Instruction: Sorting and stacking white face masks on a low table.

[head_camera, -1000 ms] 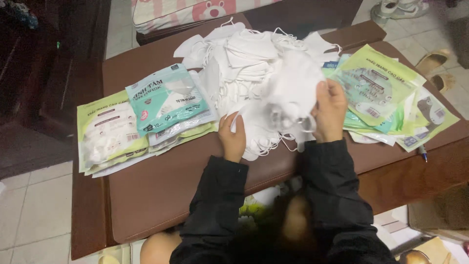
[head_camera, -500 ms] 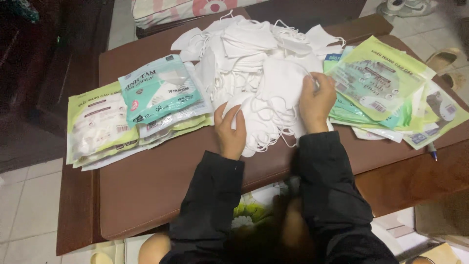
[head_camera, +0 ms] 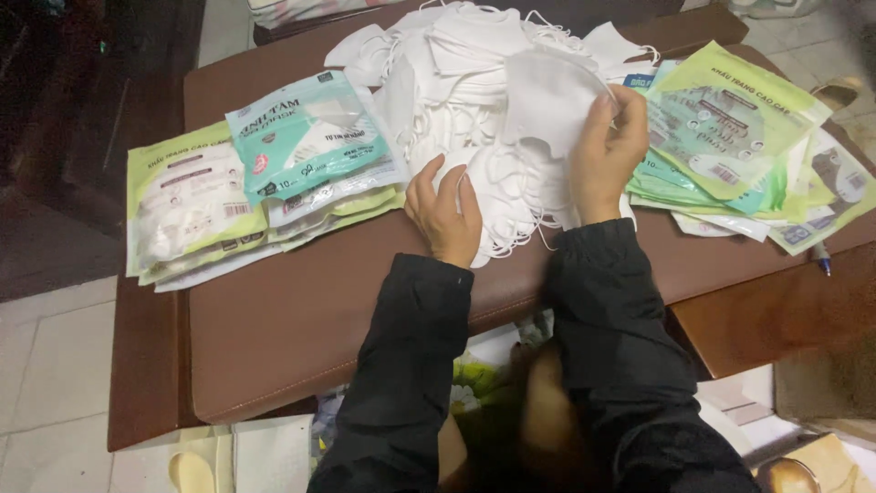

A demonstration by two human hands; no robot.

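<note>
Brown worktop (head_camera: 274,319) carries a heap of white masks (head_camera: 474,100) between two stacks of packets. Right hand (head_camera: 607,151) pinches one white mask (head_camera: 552,100) lifted above the heap; left hand (head_camera: 445,210) rests open, fingers on the heap's near edge.

1. One brown padded table (head_camera: 301,319) carries everything.
2. One big heap of loose white cloth face masks (head_camera: 474,82) lies at the far edge; the masks are too many and too tangled to count.
3. Two stacks of flat plastic mask packets: one green and teal stack (head_camera: 265,173) near the left edge, one (head_camera: 739,146) near the right edge.
4. One blue pen (head_camera: 821,260) at the right edge.
5. Two hands: left hand (head_camera: 445,212), right hand (head_camera: 607,151).
</note>
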